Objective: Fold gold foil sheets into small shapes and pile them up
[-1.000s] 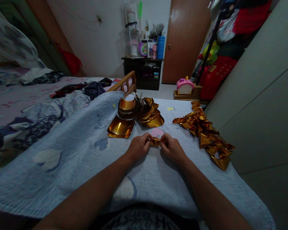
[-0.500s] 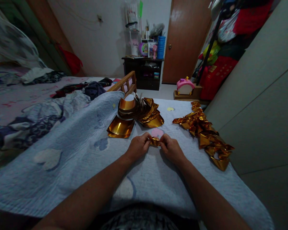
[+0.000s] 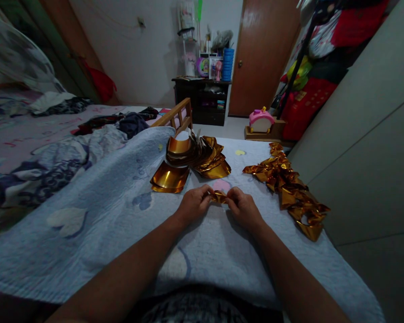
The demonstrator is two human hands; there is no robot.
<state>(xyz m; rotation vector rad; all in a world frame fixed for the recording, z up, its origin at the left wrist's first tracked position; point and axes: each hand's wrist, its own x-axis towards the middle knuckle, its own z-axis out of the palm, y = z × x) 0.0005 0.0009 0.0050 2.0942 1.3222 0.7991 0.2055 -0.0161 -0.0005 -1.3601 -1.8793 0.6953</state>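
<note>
A small folded piece of gold foil paper [image 3: 219, 197] is stretched between my two hands, just above the light blue blanket [image 3: 215, 251]. My left hand [image 3: 195, 202] pinches its left end, and my right hand [image 3: 243, 205] pinches the right end. Beyond my hands lies a fanned stack of gold foil sheets [image 3: 170, 177], some curling upward and some showing pale undersides. Over to the right, folded gold foil pieces [image 3: 286, 186] lie heaped in a long crumpled pile.
A wooden rail [image 3: 175, 114] stands at the blanket's far left edge. Rumpled clothes [image 3: 133, 124] lie on a pink bed at left. A pale cabinet [image 3: 366, 157] borders the right side. A pink toy [image 3: 261, 121] and a dark shelf [image 3: 202, 101] are farther back.
My right hand has shifted slightly right, and the foil piece between my hands looks a little more drawn out. The stack and pile are unchanged.
</note>
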